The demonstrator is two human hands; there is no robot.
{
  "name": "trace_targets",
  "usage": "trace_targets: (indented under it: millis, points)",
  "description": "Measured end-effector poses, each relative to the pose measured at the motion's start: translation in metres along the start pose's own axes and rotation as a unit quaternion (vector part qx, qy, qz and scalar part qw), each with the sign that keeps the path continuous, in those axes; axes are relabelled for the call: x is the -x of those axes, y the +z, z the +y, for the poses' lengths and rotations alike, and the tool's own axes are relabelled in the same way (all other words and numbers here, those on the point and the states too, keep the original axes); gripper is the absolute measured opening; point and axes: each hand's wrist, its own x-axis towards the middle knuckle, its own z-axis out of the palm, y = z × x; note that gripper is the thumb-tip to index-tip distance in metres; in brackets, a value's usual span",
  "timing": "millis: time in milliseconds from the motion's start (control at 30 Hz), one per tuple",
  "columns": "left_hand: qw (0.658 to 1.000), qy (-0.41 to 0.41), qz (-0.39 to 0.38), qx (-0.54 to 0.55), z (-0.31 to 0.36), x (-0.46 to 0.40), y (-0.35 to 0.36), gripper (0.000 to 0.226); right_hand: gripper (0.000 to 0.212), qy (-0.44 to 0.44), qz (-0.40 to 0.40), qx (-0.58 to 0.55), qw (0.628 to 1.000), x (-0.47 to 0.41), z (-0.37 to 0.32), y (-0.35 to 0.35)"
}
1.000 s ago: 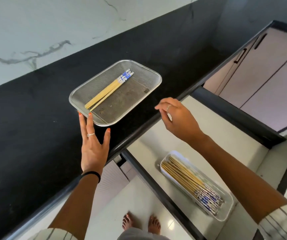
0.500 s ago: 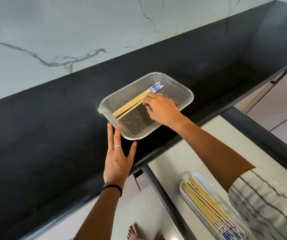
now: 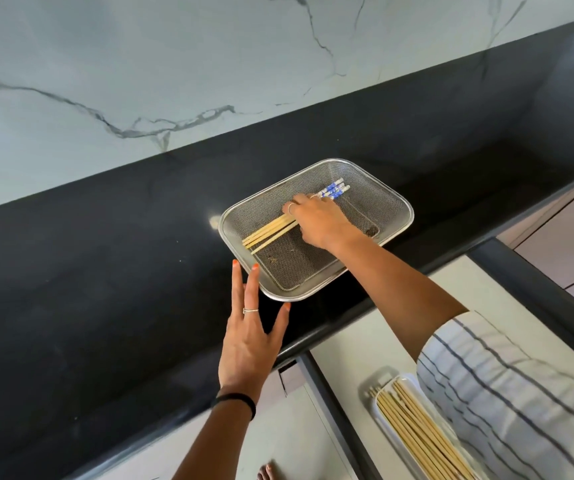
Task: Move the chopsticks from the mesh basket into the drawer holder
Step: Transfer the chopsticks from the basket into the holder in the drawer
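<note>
Chopsticks (image 3: 271, 229) lie bundled in the mesh basket (image 3: 396, 206) on the black counter; light, stiff, smooth (likely to roll apart). The right hand (image 3: 316, 220) closes over their middle, best pinched together there. The left hand (image 3: 249, 336) rests open, fingertips at the basket rim.

One mesh basket (image 3: 379, 206) sits on one black counter (image 3: 105, 289). Inside lie what look like four chopsticks (image 3: 268, 232), partly hidden under a hand. One drawer holder (image 3: 382, 410) carries a bundle too dense to count. Two hands show.
</note>
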Motion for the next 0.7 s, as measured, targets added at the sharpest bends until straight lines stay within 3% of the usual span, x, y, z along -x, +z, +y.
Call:
trace_targets:
  millis: [267,467,600,700]
  points:
    - [1.0,-0.008,-0.005,0.006,0.002,0.0,-0.002,0.084,0.041,-0.049,0.007,0.094,0.994,-0.002,-0.004,0.001]
    - [1.0,0.001,-0.005,0.002,0.001,0.0,-0.002,0.081,0.038,-0.067,0.08,0.058,0.993,0.009,-0.004,-0.017]
    - [1.0,0.011,-0.004,0.002,0.001,0.002,-0.001,0.079,0.045,-0.022,0.147,0.004,0.989,0.034,-0.003,-0.043]
    - [1.0,0.022,-0.008,0.007,0.002,0.001,0.0,0.08,0.037,0.063,0.187,-0.09,0.976,0.061,0.002,-0.059]
